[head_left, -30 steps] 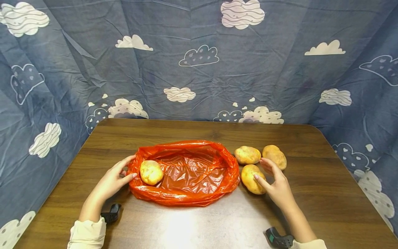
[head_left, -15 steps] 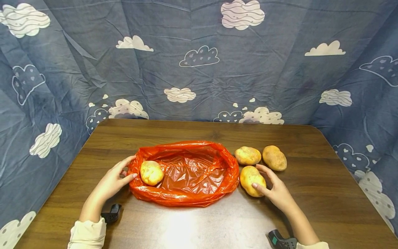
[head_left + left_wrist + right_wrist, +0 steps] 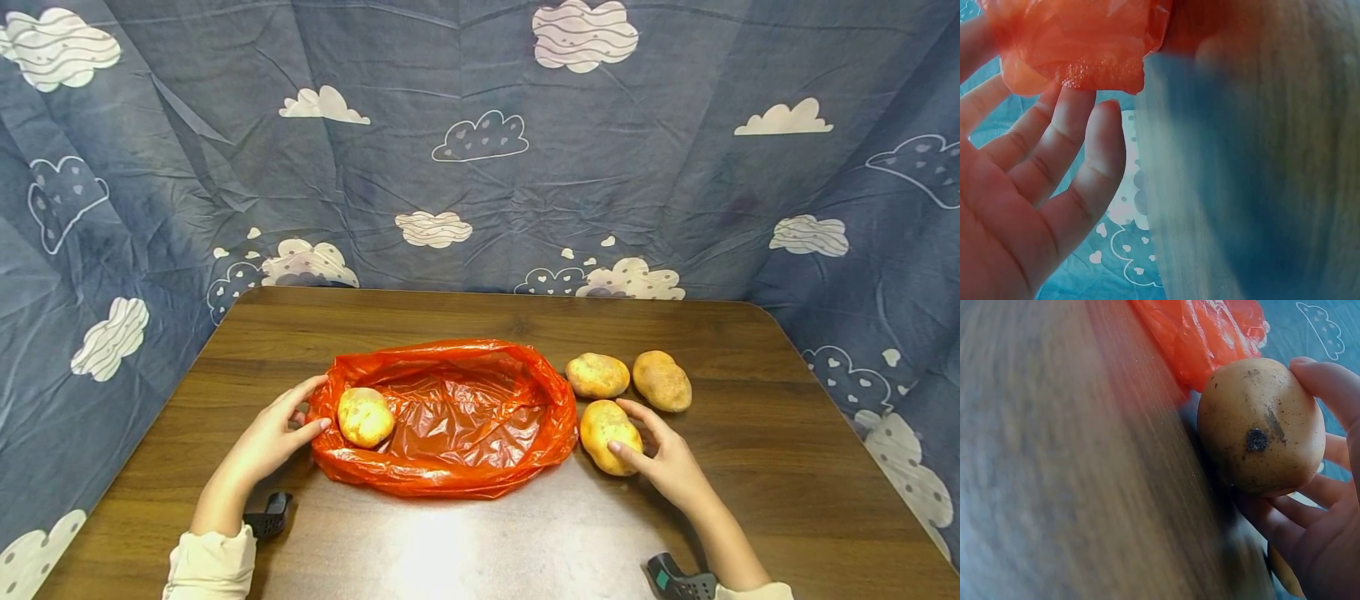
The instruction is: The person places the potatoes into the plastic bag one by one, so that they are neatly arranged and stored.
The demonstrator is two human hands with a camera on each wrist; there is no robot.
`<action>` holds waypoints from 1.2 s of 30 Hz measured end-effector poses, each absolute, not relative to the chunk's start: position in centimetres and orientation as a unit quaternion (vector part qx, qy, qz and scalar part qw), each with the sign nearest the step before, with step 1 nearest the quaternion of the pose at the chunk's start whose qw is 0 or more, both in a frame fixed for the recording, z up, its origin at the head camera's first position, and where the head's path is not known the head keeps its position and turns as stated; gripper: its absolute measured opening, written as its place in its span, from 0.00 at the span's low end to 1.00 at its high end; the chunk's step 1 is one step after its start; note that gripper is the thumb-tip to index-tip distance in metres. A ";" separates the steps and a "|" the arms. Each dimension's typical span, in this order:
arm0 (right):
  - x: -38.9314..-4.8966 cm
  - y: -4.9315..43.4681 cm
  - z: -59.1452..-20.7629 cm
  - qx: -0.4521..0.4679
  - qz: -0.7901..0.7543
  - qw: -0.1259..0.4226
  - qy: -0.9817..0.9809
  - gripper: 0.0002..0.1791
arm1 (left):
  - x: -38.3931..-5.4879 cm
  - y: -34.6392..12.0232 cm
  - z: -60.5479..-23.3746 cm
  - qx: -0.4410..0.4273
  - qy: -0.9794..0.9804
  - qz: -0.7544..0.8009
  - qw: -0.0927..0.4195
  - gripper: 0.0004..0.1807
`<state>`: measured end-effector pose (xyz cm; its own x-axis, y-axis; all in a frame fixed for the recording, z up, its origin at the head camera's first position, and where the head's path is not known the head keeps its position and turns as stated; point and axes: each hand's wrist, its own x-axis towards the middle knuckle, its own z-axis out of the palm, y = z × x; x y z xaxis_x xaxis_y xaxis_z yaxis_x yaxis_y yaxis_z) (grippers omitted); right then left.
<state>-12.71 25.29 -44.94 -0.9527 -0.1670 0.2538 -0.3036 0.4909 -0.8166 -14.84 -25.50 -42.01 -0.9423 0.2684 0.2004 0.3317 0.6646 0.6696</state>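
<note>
An orange-red plastic bag (image 3: pixel 450 479) lies with its mouth spread wide, and one potato (image 3: pixel 365 417) sits inside at its left end. My left hand (image 3: pixel 273 429) touches the bag's left side from outside; in the left wrist view its fingers (image 3: pixel 1105 144) are fairly straight and loosely spread, with some tips behind the plastic. At the bag's right end, my right hand (image 3: pixel 671 462) holds another potato (image 3: pixel 609 437) between thumb and fingers. The right wrist view shows this potato (image 3: pixel 1260 425) close up, with a dark spot on its skin, near the bag.
Two more potatoes lie behind the right hand: one potato (image 3: pixel 597 375) close to the bag's right rim and a darker potato (image 3: pixel 662 381) to its right. They rest on the brown wooden table (image 3: pixel 465 312). A cloud-patterned blue cloth (image 3: pixel 375 192) hangs behind.
My right hand has taken hold of the nearest potato and shifted it slightly toward the front. The left hand and the bag have stayed in place.
</note>
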 end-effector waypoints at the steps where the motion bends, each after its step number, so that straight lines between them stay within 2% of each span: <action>1: -12.7 25.3 -45.0 0.137 0.487 0.074 -0.859 0.32 | -14.8 -25.5 -42.0 -0.165 -0.911 -0.375 0.043 0.31; 18: -11.4 23.0 -41.5 0.111 0.477 0.172 -0.855 0.31 | -14.8 -25.6 -42.0 -0.165 -0.912 -0.372 0.043 0.31; 36: -11.5 21.2 -41.0 0.128 0.483 0.209 -0.841 0.34 | -14.8 -25.5 -41.9 -0.163 -0.914 -0.370 0.042 0.31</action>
<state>-11.48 21.25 -41.02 -0.8804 -0.0132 0.4741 -0.4159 0.5018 -0.7584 -14.80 -25.55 -41.94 -0.9434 0.2668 0.1970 0.3287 0.6731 0.6625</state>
